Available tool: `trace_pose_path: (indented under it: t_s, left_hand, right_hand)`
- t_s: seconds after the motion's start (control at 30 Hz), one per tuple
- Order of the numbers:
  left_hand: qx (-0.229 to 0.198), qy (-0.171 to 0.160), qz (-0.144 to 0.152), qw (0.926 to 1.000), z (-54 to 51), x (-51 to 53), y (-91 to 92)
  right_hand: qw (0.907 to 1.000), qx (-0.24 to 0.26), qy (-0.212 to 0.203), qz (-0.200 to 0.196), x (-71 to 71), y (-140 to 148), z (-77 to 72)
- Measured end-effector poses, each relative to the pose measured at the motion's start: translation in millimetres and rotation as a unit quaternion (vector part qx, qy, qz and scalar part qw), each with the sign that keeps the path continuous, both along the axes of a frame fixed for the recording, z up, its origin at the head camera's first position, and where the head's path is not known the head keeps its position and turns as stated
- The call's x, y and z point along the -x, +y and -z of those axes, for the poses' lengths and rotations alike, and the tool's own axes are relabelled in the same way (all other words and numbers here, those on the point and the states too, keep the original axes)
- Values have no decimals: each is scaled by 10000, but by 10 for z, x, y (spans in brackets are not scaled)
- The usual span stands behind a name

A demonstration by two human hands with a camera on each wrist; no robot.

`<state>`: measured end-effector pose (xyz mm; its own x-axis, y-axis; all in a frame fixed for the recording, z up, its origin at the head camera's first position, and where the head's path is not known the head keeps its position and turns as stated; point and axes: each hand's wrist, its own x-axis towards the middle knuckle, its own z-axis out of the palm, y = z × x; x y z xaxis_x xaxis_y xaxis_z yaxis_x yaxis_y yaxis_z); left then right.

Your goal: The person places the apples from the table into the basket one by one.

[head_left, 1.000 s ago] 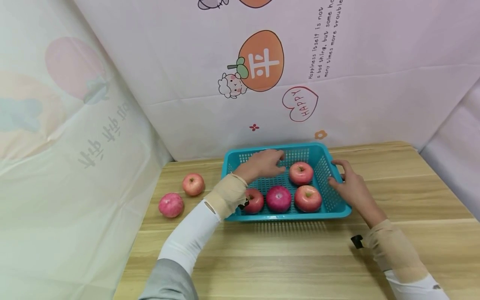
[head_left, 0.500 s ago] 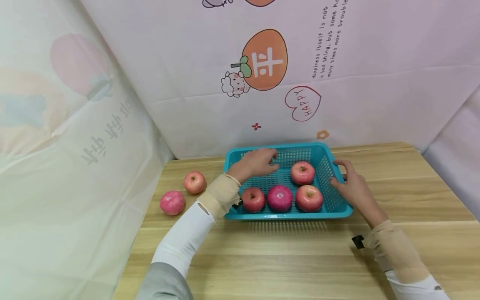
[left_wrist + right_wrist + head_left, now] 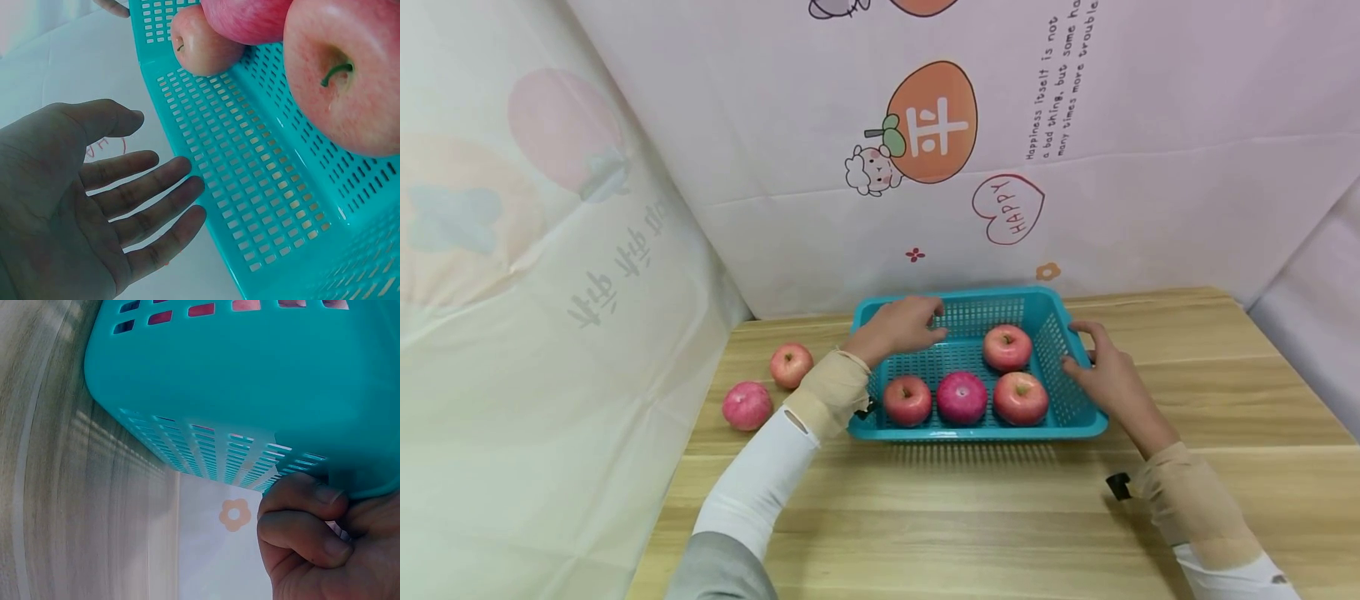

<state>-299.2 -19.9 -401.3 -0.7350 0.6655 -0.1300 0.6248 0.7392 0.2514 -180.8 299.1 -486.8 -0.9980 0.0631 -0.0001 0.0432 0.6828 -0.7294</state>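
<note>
A turquoise plastic basket (image 3: 977, 432) stands on the table with several fruits inside. Three are red apples: one at the back right (image 3: 1007, 348), one at the front right (image 3: 1021, 398) and one at the front left (image 3: 907, 401). Between the front two sits a deep pink round fruit (image 3: 962, 397). My left hand (image 3: 904, 325) hovers over the basket's back left part, holding nothing; in the left wrist view its fingers (image 3: 147, 190) are spread and relaxed. At the basket's right side my right hand (image 3: 1108, 377) grips the rim, its fingers curled in the right wrist view.
Left of the basket, a small apple (image 3: 791, 365) and a pink round fruit (image 3: 747, 406) lie on the wooden table (image 3: 940, 525). A white printed cloth (image 3: 805, 242) hangs behind the table and along its left side.
My left hand has drifted a little to the left over the basket, away from the back right apple. The right hand stays at the rim. The fruits keep their places.
</note>
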Motion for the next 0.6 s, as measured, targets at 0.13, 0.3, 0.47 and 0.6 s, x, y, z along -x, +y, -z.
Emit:
trace_pose_path:
  t_s: [0.13, 0.3, 0.47, 0.6]
  left_hand:
    - [11, 18, -36, 10000, -10, -4, -55]
    - [-59, 47, -60, 10000, -16, 1, -133]
    - [-162, 113, -110, 9997, -24, 12, -208]
    - [-236, 97, -188, 9995, -25, 13, -267]
  right_hand:
    - [10000, 5, -71, -3, 4, -11, 5]
    - [9999, -2, -146, -2, 4, -16, -1]
    - [9998, -56, -211, 16, 6, -13, -12]
    - [9998, -68, -199, 33, 11, -14, -12]
